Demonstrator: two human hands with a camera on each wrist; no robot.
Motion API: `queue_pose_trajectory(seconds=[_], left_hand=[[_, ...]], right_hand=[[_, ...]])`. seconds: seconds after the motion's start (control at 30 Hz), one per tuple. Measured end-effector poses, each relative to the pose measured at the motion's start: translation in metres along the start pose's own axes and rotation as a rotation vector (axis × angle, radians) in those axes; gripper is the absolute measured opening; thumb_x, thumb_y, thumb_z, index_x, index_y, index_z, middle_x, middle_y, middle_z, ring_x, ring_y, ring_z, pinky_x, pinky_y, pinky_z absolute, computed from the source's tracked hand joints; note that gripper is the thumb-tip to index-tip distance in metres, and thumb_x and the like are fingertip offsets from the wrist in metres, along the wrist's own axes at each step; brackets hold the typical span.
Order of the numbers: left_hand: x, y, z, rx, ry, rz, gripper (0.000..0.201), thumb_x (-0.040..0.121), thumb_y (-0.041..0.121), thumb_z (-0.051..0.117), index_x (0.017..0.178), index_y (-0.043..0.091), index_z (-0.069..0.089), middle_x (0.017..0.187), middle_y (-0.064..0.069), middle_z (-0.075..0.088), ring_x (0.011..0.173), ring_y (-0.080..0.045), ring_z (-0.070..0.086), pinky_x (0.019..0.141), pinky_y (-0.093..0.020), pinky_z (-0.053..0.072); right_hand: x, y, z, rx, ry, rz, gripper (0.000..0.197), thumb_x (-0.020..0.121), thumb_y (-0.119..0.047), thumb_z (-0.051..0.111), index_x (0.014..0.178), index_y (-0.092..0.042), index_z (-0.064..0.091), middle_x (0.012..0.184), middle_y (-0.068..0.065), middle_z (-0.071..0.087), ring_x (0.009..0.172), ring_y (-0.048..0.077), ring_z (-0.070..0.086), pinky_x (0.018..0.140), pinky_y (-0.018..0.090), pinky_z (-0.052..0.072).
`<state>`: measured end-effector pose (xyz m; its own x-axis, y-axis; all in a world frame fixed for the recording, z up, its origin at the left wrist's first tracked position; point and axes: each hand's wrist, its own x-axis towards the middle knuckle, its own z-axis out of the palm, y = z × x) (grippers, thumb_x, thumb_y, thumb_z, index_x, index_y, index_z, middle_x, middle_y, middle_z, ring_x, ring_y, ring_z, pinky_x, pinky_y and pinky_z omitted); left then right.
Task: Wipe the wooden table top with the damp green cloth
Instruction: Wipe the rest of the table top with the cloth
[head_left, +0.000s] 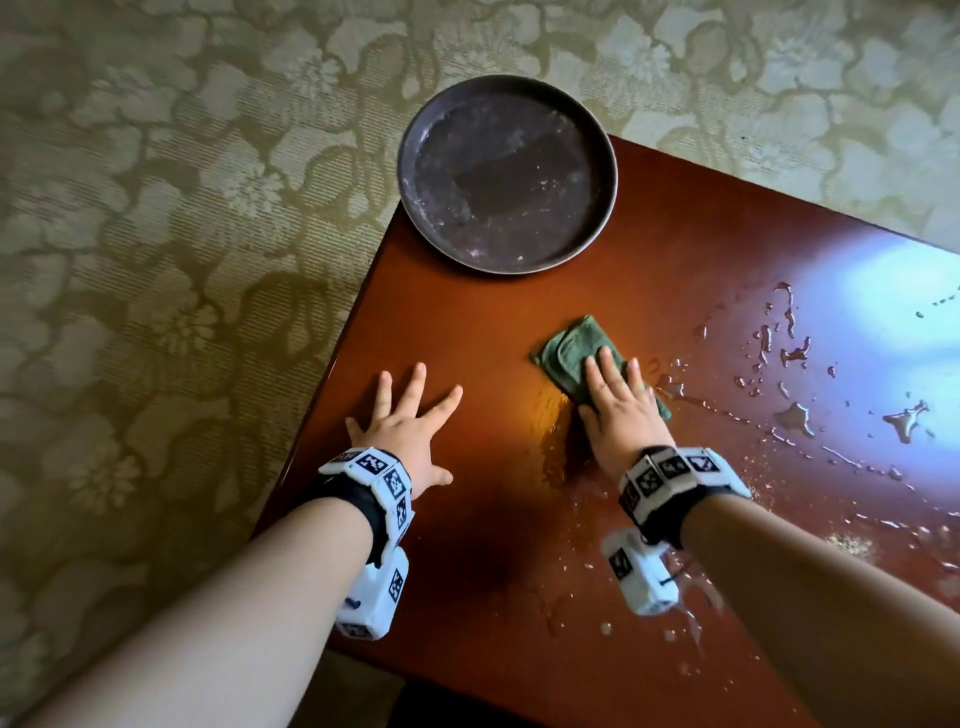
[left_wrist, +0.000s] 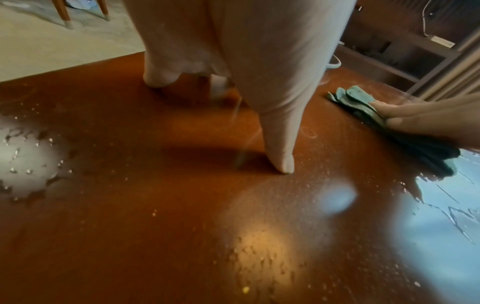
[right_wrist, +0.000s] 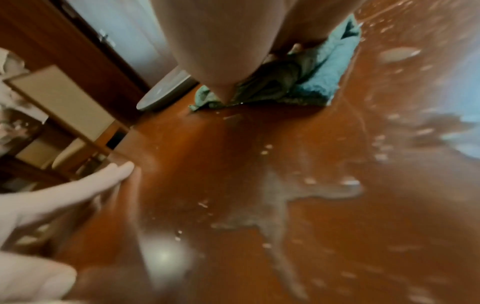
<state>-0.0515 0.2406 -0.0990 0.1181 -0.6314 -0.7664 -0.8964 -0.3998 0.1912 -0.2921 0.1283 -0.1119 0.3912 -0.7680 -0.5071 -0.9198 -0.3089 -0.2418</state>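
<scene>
A patterned olive carpet (head_left: 171, 218) surrounds the glossy reddish wooden desk (head_left: 467, 332), whose right and near edges run out of my head view. My right hand (head_left: 621, 410) lies flat, fingers straight, pressing on the folded green cloth (head_left: 571, 348); the palm hides the cloth's near half, so I cannot see its full outline. Its long axis runs diagonally, from the far-left corner toward the near-right, where a tip shows past my little finger. My left hand (head_left: 410, 426) rests well apart to the left, fingers spread straight on bare wood near the desk's left edge, holding nothing. A round dark tray (head_left: 506, 174) sits at the far corner, overhanging the edge. Water puddles and drops (head_left: 795, 415) lie right of the cloth. The right wrist view is blurred, yet it alone shows the thumb tip on the cloth (right_wrist: 319, 82); the left wrist view shows the stacked folds (left_wrist: 355, 102) side-on.
</scene>
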Motion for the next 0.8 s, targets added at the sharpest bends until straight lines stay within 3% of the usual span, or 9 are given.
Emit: queue_pose_trajectory(seconds=[0.17,0.3,0.5,0.6,0.67,0.8], left_hand=[[0.002,-0.002,0.002,-0.013,0.012,0.006,0.103,0.081,0.044,0.076,0.148,0.059,-0.001,0.157,0.014,-0.033,0.144,-0.029,-0.032,0.111,-0.073,0.007],[0.001,-0.002,0.0,-0.01,0.008,-0.002,0.103,0.081,0.044,0.076,0.148,0.059,0.0,0.157,0.014,-0.033,0.144,-0.029,-0.03,0.11,-0.073,0.009],[-0.006,0.004,0.002,-0.005,0.01,-0.024,0.1,0.085,0.042,0.072,0.149,0.056,-0.004,0.157,0.013,-0.033,0.145,-0.029,-0.028,0.11,-0.073,0.013],[-0.012,0.005,0.006,0.004,0.0,-0.02,0.101,0.084,0.046,0.073,0.148,0.058,-0.005,0.156,0.014,-0.034,0.145,-0.029,-0.028,0.108,-0.075,0.013],[-0.015,0.004,0.009,0.017,-0.007,-0.02,0.101,0.083,0.046,0.073,0.147,0.059,-0.004,0.156,0.015,-0.034,0.145,-0.029,-0.029,0.106,-0.076,0.014],[-0.014,0.001,0.012,0.018,-0.014,-0.011,0.102,0.082,0.043,0.076,0.146,0.061,-0.001,0.155,0.016,-0.034,0.144,-0.028,-0.031,0.106,-0.077,0.013]], right_hand=[[0.003,-0.036,0.007,-0.029,0.019,0.032,0.059,0.096,-0.017,0.031,0.149,-0.013,0.004,0.157,0.004,-0.006,0.143,0.03,-0.008,0.116,0.04,0.007],[-0.021,-0.045,0.021,-0.048,-0.063,-0.1,0.073,0.088,0.005,0.034,0.149,-0.022,0.005,0.157,-0.005,-0.007,0.143,0.025,-0.009,0.116,0.037,0.007],[-0.057,-0.009,0.027,-0.248,-0.204,-0.288,0.077,0.089,0.001,0.036,0.147,-0.026,-0.007,0.155,-0.006,-0.013,0.142,0.022,-0.013,0.114,0.029,-0.001],[-0.051,0.013,0.014,-0.212,-0.193,-0.193,0.077,0.091,0.001,0.039,0.148,-0.027,-0.005,0.154,-0.013,-0.012,0.143,0.018,-0.009,0.115,0.03,0.008],[-0.035,0.021,0.006,-0.136,-0.111,-0.106,0.073,0.091,-0.001,0.042,0.149,-0.025,0.003,0.156,-0.01,-0.005,0.143,0.02,-0.003,0.115,0.032,0.013],[-0.021,0.005,0.011,0.094,0.029,0.081,0.069,0.091,0.006,0.033,0.148,-0.03,0.013,0.155,-0.015,0.005,0.144,0.021,-0.001,0.109,0.036,0.029]])
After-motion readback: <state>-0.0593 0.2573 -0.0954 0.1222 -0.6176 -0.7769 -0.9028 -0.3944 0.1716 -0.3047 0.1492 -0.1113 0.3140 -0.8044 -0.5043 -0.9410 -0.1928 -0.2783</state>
